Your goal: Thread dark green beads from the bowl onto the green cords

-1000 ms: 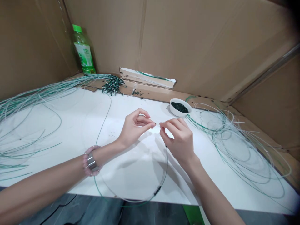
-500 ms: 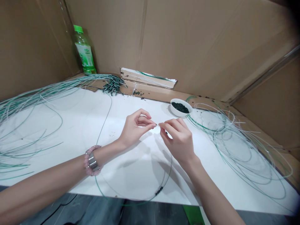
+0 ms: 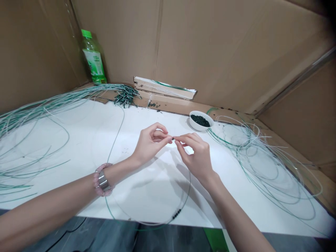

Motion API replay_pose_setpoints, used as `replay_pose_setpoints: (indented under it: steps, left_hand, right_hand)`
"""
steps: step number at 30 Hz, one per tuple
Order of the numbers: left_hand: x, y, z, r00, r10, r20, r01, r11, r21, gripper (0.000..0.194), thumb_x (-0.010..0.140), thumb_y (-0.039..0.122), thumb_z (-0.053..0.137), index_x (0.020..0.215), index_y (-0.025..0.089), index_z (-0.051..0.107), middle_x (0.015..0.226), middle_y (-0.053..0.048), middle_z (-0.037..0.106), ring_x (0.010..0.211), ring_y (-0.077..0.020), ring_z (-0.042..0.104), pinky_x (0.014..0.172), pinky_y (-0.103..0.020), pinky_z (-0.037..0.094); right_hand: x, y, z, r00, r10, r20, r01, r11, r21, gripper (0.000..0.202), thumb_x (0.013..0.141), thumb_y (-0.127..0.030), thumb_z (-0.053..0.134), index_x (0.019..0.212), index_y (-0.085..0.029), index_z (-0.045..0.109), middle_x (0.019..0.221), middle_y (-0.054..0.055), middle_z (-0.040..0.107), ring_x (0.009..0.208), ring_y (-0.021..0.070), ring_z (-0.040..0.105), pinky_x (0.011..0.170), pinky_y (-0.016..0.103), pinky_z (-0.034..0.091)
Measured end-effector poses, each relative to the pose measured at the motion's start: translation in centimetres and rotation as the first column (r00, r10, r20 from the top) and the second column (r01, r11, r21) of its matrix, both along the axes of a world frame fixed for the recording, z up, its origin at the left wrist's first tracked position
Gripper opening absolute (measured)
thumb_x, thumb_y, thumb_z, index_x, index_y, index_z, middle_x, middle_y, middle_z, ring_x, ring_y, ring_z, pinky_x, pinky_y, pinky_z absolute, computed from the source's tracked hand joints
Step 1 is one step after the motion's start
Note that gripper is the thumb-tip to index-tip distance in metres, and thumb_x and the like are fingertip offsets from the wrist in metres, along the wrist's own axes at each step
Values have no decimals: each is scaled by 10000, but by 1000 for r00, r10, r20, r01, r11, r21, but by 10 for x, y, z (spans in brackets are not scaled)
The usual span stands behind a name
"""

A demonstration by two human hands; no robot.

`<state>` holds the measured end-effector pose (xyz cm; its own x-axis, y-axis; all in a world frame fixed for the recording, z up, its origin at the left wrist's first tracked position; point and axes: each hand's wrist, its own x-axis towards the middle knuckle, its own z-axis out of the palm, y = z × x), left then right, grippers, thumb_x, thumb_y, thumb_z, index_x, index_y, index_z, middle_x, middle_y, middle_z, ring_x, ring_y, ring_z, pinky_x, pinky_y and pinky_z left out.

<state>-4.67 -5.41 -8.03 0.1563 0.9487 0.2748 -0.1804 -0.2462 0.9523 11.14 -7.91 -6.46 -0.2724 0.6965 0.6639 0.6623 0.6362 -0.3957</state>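
Note:
My left hand (image 3: 151, 141), with a pink beaded bracelet (image 3: 103, 180) at the wrist, pinches a tiny dark green bead (image 3: 173, 139) between thumb and forefinger. Right against those fingertips, my right hand (image 3: 195, 150) is closed in a pinch on a thin cord, whose gripped end is mostly hidden by the fingers. From below the right hand the green and white cord (image 3: 189, 182) loops down past the table's front edge and back up on the left. Several dark beads (image 3: 176, 214) sit together on its lower right part.
A white bowl (image 3: 201, 128) of dark beads stands behind my right hand. Coiled cords (image 3: 252, 157) lie at right. A long bundle of cords (image 3: 65, 99) at left ends in a beaded cluster (image 3: 126, 96). A green bottle (image 3: 95, 64) stands against the cardboard wall (image 3: 199, 45).
My right hand has moved slightly left, so its fingertips now meet the left ones at the bead. The short strand visible between them is now covered.

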Motion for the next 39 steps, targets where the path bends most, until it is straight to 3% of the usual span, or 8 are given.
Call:
replay_pose_setpoints:
  steps: [11,18,23,25,29,31,34,39]
  left_hand:
    - [3,-3,1,991,54,-120,-43,995,88,173,701,161,651,746,171,484,616,33,611,636,-111,637,637,-214,506]
    - [-1,3,3,988,121,-99,-110,988,112,214,692,194,662,746,181,456,632,40,566,697,-139,649,669,-245,503]
    - [-1,3,-1,989,85,-122,-72,992,104,217,710,224,659,750,180,451,650,29,598,671,-130,643,677,-253,506]
    - [0,1,-2,990,68,-125,-55,993,102,224,715,237,661,749,179,448,663,16,625,668,-133,644,683,-260,508]
    - [0,7,2,995,21,-102,-13,997,74,236,712,263,672,803,178,471,670,1,661,685,-145,655,710,-273,508]
    - [3,18,5,994,9,-106,-1,997,74,231,729,296,651,853,173,499,712,-21,676,743,-164,662,722,-283,506]
    - [15,42,8,953,6,-302,40,989,146,193,777,330,569,857,155,575,858,-74,681,862,-198,644,719,-292,498]
    - [53,75,-3,618,71,-783,266,918,294,229,775,285,524,924,185,667,960,-86,682,873,-228,621,745,-311,458]
  right_hand:
    - [-7,-1,-7,985,-161,68,160,987,22,45,767,-158,553,748,-194,574,741,14,649,724,166,531,576,269,435]
    - [-3,1,-3,962,-272,29,273,957,-96,80,669,-156,566,725,-204,536,742,8,641,732,181,553,558,272,438]
    - [-4,3,-3,988,-126,-87,101,963,-249,176,731,-240,614,899,-199,580,809,17,661,736,162,591,607,279,481]
    - [-5,3,-5,990,-81,-113,53,972,-228,73,785,-210,566,841,-193,609,734,15,652,694,148,584,627,278,485]
    - [-2,5,-2,979,-36,-203,-1,983,-182,105,796,-177,545,736,-186,631,685,16,642,669,139,570,626,270,494]
    - [5,8,4,927,-53,-372,-24,980,-198,79,779,-199,567,730,-181,626,697,14,638,664,133,579,596,252,501]
    - [22,17,14,736,-119,-667,-4,984,-179,71,746,-250,610,745,-179,619,690,2,618,651,125,589,587,247,511]
    - [43,29,22,414,-152,-897,78,988,-132,156,692,-299,668,781,-175,635,689,0,617,635,113,591,638,264,519]
